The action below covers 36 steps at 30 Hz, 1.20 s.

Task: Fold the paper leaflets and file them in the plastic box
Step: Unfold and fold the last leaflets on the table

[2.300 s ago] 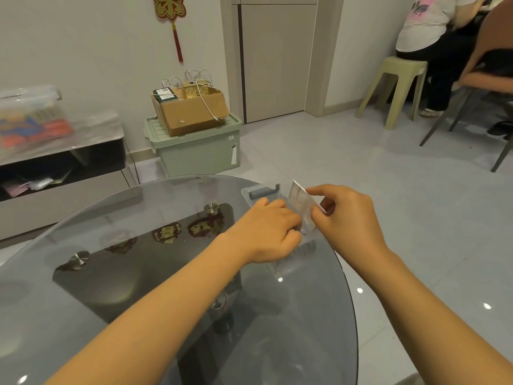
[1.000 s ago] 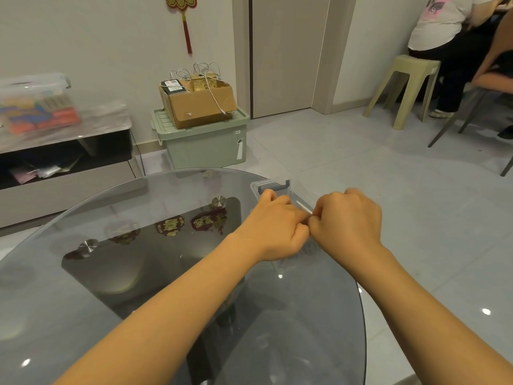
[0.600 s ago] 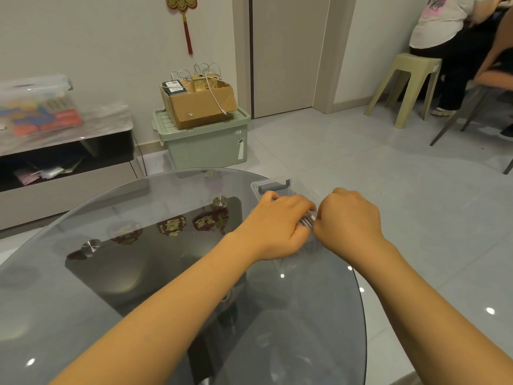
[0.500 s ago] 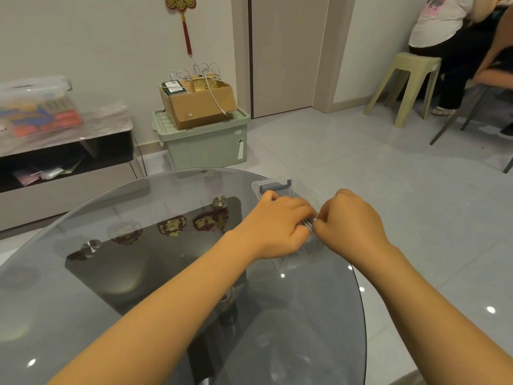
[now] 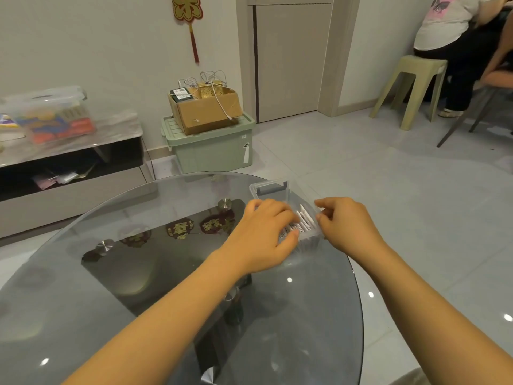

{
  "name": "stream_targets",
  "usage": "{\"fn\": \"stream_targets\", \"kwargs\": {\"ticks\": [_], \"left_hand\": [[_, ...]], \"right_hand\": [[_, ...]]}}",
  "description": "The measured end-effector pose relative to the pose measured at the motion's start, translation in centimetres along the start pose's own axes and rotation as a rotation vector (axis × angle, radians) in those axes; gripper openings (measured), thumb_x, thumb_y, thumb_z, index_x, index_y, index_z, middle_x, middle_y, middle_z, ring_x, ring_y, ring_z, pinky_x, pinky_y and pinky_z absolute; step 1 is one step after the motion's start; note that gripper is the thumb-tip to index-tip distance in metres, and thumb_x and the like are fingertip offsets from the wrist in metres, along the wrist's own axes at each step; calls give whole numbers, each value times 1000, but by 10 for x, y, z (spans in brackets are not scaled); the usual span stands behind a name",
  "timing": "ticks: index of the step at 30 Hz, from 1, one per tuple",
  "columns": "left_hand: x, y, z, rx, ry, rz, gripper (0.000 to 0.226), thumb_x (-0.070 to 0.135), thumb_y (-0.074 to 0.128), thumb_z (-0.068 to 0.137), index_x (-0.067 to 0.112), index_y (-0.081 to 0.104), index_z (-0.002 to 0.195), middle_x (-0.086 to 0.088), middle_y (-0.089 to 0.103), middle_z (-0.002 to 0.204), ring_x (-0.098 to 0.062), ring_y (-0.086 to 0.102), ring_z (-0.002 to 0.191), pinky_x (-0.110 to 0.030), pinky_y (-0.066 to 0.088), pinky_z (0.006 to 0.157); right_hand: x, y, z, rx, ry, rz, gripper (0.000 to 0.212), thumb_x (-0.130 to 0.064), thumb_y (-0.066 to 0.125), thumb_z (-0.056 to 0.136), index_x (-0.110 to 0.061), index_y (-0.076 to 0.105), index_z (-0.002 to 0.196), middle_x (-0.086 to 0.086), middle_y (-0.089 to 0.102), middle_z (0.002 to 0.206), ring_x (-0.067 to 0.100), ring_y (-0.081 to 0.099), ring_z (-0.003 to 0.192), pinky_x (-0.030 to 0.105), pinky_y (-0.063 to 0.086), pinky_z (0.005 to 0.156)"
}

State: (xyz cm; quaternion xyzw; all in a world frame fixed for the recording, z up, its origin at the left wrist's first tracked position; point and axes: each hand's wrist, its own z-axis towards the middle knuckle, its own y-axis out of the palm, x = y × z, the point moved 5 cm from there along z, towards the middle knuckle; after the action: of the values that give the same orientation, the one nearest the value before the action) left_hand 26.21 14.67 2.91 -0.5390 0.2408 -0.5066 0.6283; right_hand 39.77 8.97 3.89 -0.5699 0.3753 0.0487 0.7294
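Observation:
A clear plastic box (image 5: 270,186) stands at the far right edge of the round glass table (image 5: 155,276). Inside it, a row of white folded leaflets (image 5: 304,221) stands on edge. My left hand (image 5: 263,232) lies over the near part of the row, with fingers curled across the tops and the thumb against the near side. My right hand (image 5: 347,226) hovers at the box's right wall, fingers loosely curled, with nothing in it. Most of the box is hidden under my hands.
The table edge runs just right of the box, with tiled floor beyond. A green storage bin (image 5: 211,145) bearing a cardboard box, and a low cabinet (image 5: 69,162), stand by the wall. People sit on a stool (image 5: 410,87) and chair at the far right.
My right hand held a folded leaflet above the box, pushed it down into the row beside my left hand, then let go and drew back to the right. My left hand stayed on the row.

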Motion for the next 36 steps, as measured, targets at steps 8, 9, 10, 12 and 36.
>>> {"fn": "stream_targets", "kwargs": {"ticks": [8,9,10,12,36], "left_hand": [[-15,-22,-60,10,-78,163,28,8,61,76,19,66,101,6,64,98,-18,55,97,-25,20,96],[-17,-27,-67,-3,-93,185,31,3,64,74,20,68,98,5,66,95,-20,58,94,-25,21,92],[-18,-31,-73,-7,-106,201,33,0,66,73,21,69,99,5,67,95,-21,60,93,-25,22,89],[-22,-44,-92,-14,-177,220,35,2,62,80,23,67,108,5,68,104,-21,57,100,-24,23,88],[-75,-94,-146,408,-664,67,23,4,58,88,11,71,106,-7,67,102,-26,56,102,-41,45,92]], "right_hand": [[-31,31,2,-133,-90,138,36,-15,45,96,-20,55,130,3,62,124,20,59,106,20,39,86],[-38,38,2,-160,-116,160,36,-14,44,96,-21,55,130,2,61,127,19,58,110,22,40,90],[-45,44,2,-188,-146,179,37,-14,43,97,-21,54,131,1,58,130,18,55,116,24,40,96],[-68,60,-5,-270,-222,220,36,-17,43,98,-22,52,132,-1,54,135,16,50,123,26,37,102],[-89,129,-53,-547,-104,116,44,-31,71,81,-12,61,120,3,62,117,16,57,105,25,43,91]]}}
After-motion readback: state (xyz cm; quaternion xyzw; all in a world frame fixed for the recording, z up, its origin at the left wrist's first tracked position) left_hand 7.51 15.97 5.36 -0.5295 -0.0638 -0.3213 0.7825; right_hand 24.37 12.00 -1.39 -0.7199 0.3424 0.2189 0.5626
